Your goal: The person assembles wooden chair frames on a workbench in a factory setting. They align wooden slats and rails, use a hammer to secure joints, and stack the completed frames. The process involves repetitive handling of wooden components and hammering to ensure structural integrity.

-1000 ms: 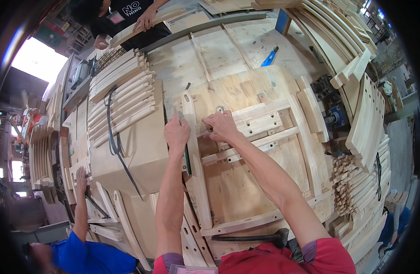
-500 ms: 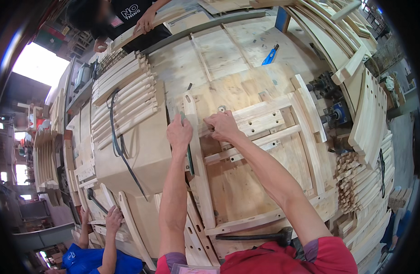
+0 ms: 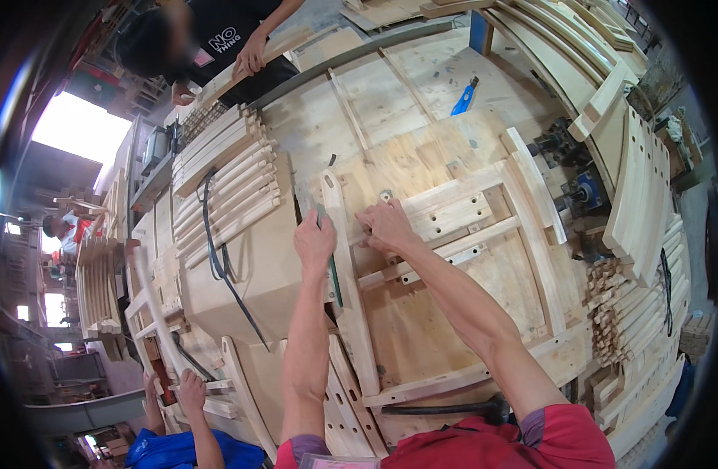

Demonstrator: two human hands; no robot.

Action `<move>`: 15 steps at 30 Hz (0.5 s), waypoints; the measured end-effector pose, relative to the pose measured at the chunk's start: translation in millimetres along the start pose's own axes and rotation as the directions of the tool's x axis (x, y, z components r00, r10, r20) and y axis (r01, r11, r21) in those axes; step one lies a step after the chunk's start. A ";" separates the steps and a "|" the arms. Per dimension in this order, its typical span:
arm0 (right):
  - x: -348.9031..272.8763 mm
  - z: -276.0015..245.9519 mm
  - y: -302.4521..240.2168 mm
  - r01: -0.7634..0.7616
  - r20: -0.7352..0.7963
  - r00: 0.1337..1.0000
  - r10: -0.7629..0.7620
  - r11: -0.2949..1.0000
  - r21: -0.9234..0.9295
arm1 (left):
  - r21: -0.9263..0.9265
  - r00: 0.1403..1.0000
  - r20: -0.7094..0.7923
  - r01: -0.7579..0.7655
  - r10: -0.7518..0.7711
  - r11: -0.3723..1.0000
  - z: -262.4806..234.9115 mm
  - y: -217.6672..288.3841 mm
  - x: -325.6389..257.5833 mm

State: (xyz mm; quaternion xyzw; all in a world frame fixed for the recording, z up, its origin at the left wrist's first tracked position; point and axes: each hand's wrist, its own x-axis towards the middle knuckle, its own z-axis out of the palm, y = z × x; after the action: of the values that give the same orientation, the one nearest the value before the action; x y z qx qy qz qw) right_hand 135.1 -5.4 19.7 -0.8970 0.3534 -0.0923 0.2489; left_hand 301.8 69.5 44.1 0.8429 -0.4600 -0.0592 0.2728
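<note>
The left hand (image 3: 314, 242) presses flat on the long pale wooden side rail (image 3: 345, 289) of a pale wooden chair frame (image 3: 484, 234) lying on the plywood tabletop (image 3: 421, 156). The right hand (image 3: 386, 227) grips the left end of the frame's wide slotted crosspiece (image 3: 445, 213). A blue-handled tool (image 3: 464, 98) lies far right.

No packages, labels, signs or screens, seemingly, in view.

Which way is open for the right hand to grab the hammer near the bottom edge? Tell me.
Probably yes: the hammer lies bare on the plywood table beside the right forearm, nothing on it. The right hand only needs pulling back.
</note>
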 end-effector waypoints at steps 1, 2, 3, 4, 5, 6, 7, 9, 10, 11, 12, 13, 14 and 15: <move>-0.1 -0.2 0.0 0.004 -0.009 1.000 -0.004 1.000 -0.011 | -0.003 1.000 -0.003 -0.013 0.013 1.000 0.2 -0.6 0.1; -0.5 -0.1 -0.6 -0.001 0.001 1.000 0.001 1.000 -0.007 | -0.006 1.000 -0.006 -0.026 0.026 1.000 0.0 -1.4 0.9; -1.6 -0.4 -1.7 -0.002 0.017 1.000 0.002 1.000 -0.006 | -0.014 1.000 0.001 -0.010 0.010 1.000 0.1 -2.1 0.3; -1.4 -0.4 -3.7 -0.004 0.033 0.999 0.004 1.000 -0.005 | -0.021 1.000 0.008 0.007 -0.006 1.000 -0.3 -3.4 -0.2; 0.4 0.1 -6.9 0.001 0.017 1.000 -0.001 1.000 0.010 | -0.027 1.000 0.016 0.024 -0.023 0.999 -1.8 -5.6 0.0; -1.0 2.4 -6.9 0.003 0.006 1.000 -0.003 1.000 0.012 | -0.020 1.000 0.001 0.010 -0.010 1.000 -0.9 -7.6 -1.3; -2.1 5.2 -7.7 0.007 -0.004 1.000 -0.007 1.000 0.015 | -0.012 1.000 -0.015 -0.002 0.002 1.000 -1.4 -10.9 -1.2; 0.5 9.1 -3.7 0.011 0.007 1.000 -0.011 0.999 -0.034 | -0.003 1.000 -0.023 -0.012 0.012 1.000 1.4 -10.4 -0.8; 1.6 10.1 1.1 0.009 0.012 1.000 -0.008 0.998 -0.067 | -0.004 1.000 -0.016 -0.010 0.010 1.000 3.8 -7.0 0.1; 1.4 11.0 5.5 0.000 0.021 1.000 0.002 0.997 -0.074 | -0.004 1.000 -0.008 -0.008 0.008 1.000 5.6 -3.8 0.3; 3.2 11.6 4.3 0.004 0.034 0.999 -0.001 0.997 -0.080 | -0.002 1.000 -0.010 -0.018 0.018 1.000 4.5 -7.1 -0.4; 4.0 12.4 2.5 0.008 0.048 0.999 -0.004 0.996 -0.086 | -0.001 1.000 -0.011 -0.028 0.028 1.000 2.7 -10.8 -1.1; 3.1 13.4 0.7 0.025 0.026 0.999 -0.024 0.997 -0.073 | -0.001 0.999 -0.012 -0.039 0.039 0.999 1.1 -14.2 -2.5; 0.4 12.9 6.0 0.036 0.008 0.999 -0.036 0.997 -0.074 | -0.027 0.999 0.007 -0.043 0.044 0.999 6.6 -14.2 -3.6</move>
State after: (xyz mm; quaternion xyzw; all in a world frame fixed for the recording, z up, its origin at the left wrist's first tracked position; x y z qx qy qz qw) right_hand 136.2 -4.4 5.6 -0.9121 0.3395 -0.0806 0.2151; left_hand 308.0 75.9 30.6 0.8287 -0.4783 -0.0626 0.2838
